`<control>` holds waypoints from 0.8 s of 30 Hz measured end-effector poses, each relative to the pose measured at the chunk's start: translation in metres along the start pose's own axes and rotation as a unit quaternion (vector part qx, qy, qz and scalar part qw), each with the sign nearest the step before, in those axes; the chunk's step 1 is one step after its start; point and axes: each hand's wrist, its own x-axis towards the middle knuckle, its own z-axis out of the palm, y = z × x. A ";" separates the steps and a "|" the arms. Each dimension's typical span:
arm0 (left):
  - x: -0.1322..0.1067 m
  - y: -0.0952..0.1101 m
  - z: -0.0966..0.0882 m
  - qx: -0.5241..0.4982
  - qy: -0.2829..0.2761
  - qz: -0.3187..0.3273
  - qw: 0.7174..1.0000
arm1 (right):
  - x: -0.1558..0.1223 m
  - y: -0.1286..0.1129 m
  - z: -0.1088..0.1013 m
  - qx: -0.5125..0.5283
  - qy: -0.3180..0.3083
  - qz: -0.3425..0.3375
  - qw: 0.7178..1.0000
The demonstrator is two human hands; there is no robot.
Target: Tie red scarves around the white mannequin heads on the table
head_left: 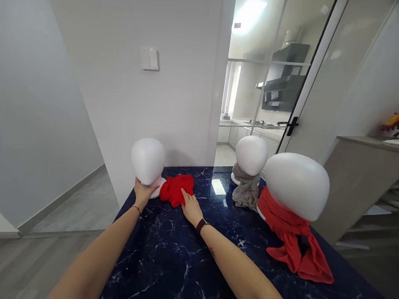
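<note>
At the far left of the table stands a white mannequin head (147,160) with a bare neck. My left hand (143,194) is closed around its neck, just above the white base, thumb toward the right. Beside that base lies a bunched bright red scarf (176,190). My right hand (191,208) touches the scarf's right edge with fingers stretched out; its palm side is hidden. Farther right, a second mannequin head (252,154) wears a grey scarf (246,193). Nearest on the right, a third mannequin head (297,184) has a coral-red scarf (292,233) wrapped about its neck, ends hanging onto the table.
Everything stands on a glossy dark blue marble-patterned table (174,261). Its far edge meets a white wall (121,94) with a light switch (150,59). Behind the right side is a glass door with a black handle (292,126). A cabinet (371,179) stands at the right.
</note>
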 end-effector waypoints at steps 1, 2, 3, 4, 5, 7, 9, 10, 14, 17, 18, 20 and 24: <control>0.004 0.000 0.005 0.000 0.001 -0.012 1.000 | -0.001 -0.001 -0.002 -0.011 -0.006 0.003 1.000; 0.007 0.000 0.009 0.000 0.003 -0.031 1.000 | -0.002 -0.001 -0.004 -0.021 -0.014 0.011 1.000; 0.010 0.000 0.012 0.000 0.004 -0.053 0.999 | -0.002 -0.003 -0.006 -0.032 -0.025 0.020 0.999; 0.011 0.000 0.013 0.000 0.007 -0.073 0.997 | -0.001 -0.004 -0.008 -0.039 -0.039 0.028 0.998; 0.011 0.001 0.013 -0.001 0.007 -0.087 0.996 | -0.001 -0.006 -0.010 -0.044 -0.056 0.033 0.997; 0.009 0.006 0.009 -0.002 0.010 -0.096 0.995 | -0.001 -0.008 -0.017 -0.046 -0.084 0.038 0.995; 0.001 0.015 0.002 -0.005 0.017 -0.094 0.995 | -0.008 -0.009 -0.026 -0.044 -0.098 0.037 0.994; -0.005 0.022 -0.002 -0.008 0.021 -0.092 0.996 | -0.015 -0.010 -0.032 -0.044 -0.100 0.036 0.993; -0.049 0.063 -0.024 -0.035 0.036 -0.068 0.996 | -0.066 -0.009 -0.063 -0.056 -0.096 0.049 0.993; -0.104 0.101 -0.041 -0.104 0.055 -0.009 0.993 | -0.115 -0.001 -0.090 -0.076 -0.086 0.086 0.990; -0.127 0.113 -0.046 -0.121 0.050 0.007 0.991 | -0.131 0.003 -0.099 -0.083 -0.082 0.101 0.988; -0.175 0.135 -0.058 -0.144 0.017 0.021 0.989 | -0.160 0.014 -0.118 -0.096 -0.075 0.135 0.983; -0.266 0.163 -0.083 -0.151 -0.029 -0.001 0.988 | -0.209 0.037 -0.148 -0.114 -0.056 0.189 0.974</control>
